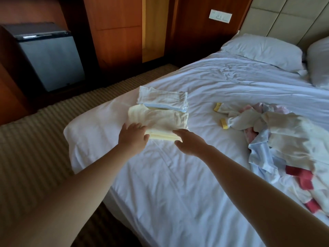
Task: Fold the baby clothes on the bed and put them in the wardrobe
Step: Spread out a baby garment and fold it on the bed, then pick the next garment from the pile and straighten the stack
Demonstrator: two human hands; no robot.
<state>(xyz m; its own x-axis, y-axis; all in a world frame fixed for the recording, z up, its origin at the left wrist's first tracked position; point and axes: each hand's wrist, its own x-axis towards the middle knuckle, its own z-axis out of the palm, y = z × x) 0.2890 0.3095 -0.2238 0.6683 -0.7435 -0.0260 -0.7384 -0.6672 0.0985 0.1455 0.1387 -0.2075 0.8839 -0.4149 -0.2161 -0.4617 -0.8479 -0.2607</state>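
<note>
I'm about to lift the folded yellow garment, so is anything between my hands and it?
Nothing visible does. The left hand rests on the near edge of the folded yellow garment, and the right hand is at its near right corner. The folded white stack lies behind it, out of the way.

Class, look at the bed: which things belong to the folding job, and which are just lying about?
Job: folded yellow garment, folded white stack, unfolded clothes heap, bed, left hand, right hand.
Lying about: pillows, mini fridge, wall switch plate.
</note>
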